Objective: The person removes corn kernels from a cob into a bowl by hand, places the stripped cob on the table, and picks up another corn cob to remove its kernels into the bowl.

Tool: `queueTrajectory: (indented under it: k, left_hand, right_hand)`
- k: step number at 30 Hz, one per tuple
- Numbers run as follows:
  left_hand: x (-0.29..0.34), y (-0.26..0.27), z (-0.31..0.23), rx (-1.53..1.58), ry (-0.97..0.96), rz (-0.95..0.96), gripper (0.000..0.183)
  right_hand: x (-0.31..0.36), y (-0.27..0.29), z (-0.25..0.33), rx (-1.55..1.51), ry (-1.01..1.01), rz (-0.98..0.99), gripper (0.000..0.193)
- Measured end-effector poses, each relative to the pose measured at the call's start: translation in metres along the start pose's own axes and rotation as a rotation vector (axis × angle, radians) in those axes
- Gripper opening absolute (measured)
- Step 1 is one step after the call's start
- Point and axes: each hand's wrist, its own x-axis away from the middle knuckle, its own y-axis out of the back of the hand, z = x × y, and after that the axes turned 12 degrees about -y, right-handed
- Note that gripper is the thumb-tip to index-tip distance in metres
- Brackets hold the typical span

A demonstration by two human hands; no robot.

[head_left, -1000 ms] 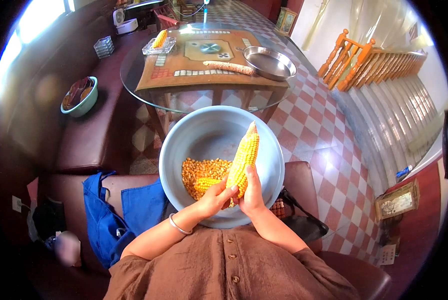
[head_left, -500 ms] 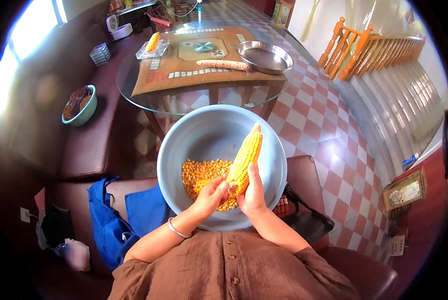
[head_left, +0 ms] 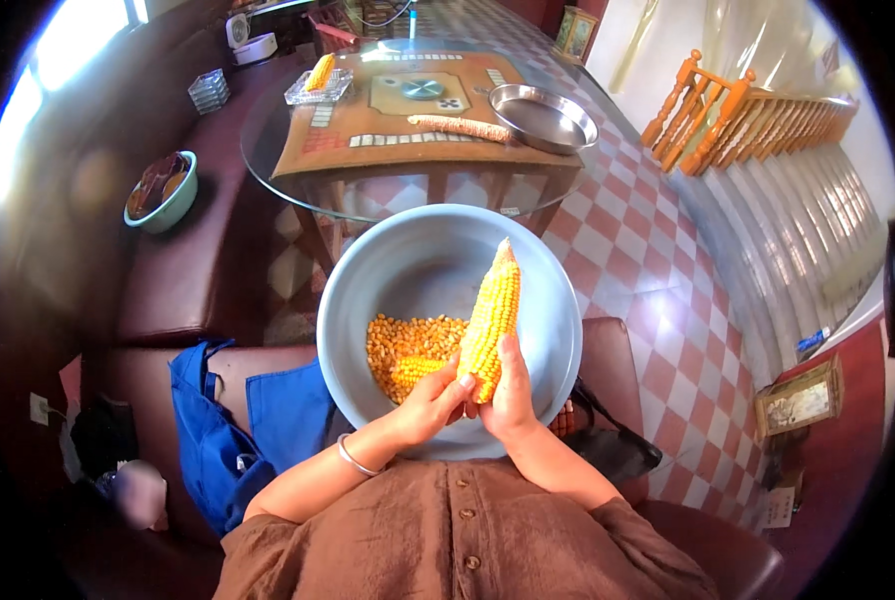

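A partly shelled yellow corn cob (head_left: 495,310) stands tilted over a light blue-grey basin (head_left: 343,290), its pointed end upward and away from me. My right hand (head_left: 511,395) is wrapped around its lower right side, thumb along the kernels. The fingers of my left hand (head_left: 430,402) are closed on the lower end, thumb pressed to the kernels. Loose corn kernels (head_left: 396,338) lie in the basin's left part, beside my left hand. Among them rests another yellow ear of corn (head_left: 415,370), partly hidden by that hand.
Beyond the basin, a glass table (head_left: 258,160) holds a bare corncob (head_left: 458,127), a round metal tray (head_left: 543,118) and a corn ear (head_left: 321,72) on a glass dish. Blue cloth (head_left: 288,405) lies left on the seat; a black bag (head_left: 613,450) is to the right.
The corn cob has turned in my hands and stands a little more upright; its cut base no longer shows. My left hand has shifted slightly lower. The whole view has moved a little.
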Motion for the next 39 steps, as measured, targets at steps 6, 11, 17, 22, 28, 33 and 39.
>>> queueTrajectory:
  k: [6,11,17,22,28,33,39]
  left_hand:
    - [0.000,0.007,0.005,0.093,-0.025,0.065,0.041]
    - [-0.005,0.009,0.007,0.106,0.185,-0.053,0.052]
    - [-0.005,0.002,0.003,0.090,0.185,-0.104,0.059]
    - [-0.003,0.005,0.003,0.073,0.138,0.019,0.054]
    - [0.001,0.003,0.005,0.034,0.111,0.044,0.049]
    - [0.000,0.008,0.007,0.138,0.217,0.003,0.038]
    - [-0.002,0.013,0.009,0.359,0.312,0.095,0.026]
  right_hand:
    - [0.001,0.003,0.010,-0.067,-0.187,0.062,0.052]
    - [-0.005,0.017,0.007,-0.150,-0.195,0.220,0.056]
    - [0.001,0.004,0.000,-0.084,-0.025,0.176,0.059]
    - [0.001,0.004,-0.002,-0.013,0.016,0.152,0.056]
    - [-0.001,0.008,-0.008,0.031,-0.001,0.070,0.053]
    - [0.000,0.000,-0.005,0.055,0.016,0.079,0.050]
    - [-0.008,0.008,-0.007,-0.017,0.014,0.073,0.049]
